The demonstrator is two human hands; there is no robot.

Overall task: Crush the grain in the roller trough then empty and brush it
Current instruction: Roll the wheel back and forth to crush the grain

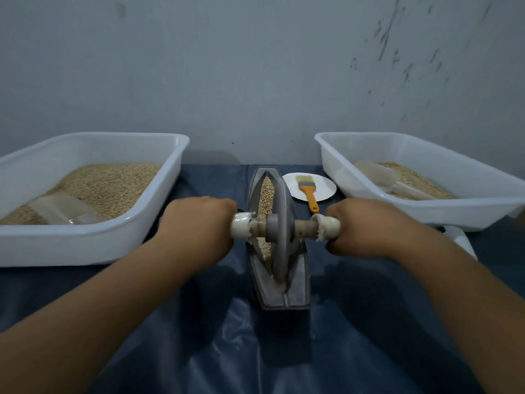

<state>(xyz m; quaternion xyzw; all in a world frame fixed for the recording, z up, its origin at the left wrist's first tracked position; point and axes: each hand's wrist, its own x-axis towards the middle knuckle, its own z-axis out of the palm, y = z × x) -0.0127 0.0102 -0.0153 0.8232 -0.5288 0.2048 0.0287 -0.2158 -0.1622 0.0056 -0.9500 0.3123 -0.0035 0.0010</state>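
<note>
- While both fists clench the axle ends, the dull grey metal roller disc (281,223) stands upright in the narrow, boat-shaped grey metal trough (279,294), near the middle of its length.
- Pale tan grain (267,194) lies in the trough's groove, coarse kernels beyond the disc and a finer, paler patch just in front of it.
- A brownish wooden axle (305,227) runs through the disc's hub; each end wears a lumpy white wrapped grip with frayed edges.
- Left hand (199,226): fingers curled tight round the left grip.
- Right hand (366,227): fingers curled tight round the right grip.
- The trough sits lengthwise on a dark blue, glossy, wrinkled plastic sheet (255,351).
- Just right of the trough's far end, a round white plate (324,186) carries a flat paintbrush (308,191) with an orange plastic handle and pale bristles.
- On the left, a white rectangular plastic tub (85,243) holds a bed of tan grain and a clear plastic scoop (62,210).
- On the right, a second white rectangular tub (468,211) holds less grain and a translucent scoop (380,173).
</note>
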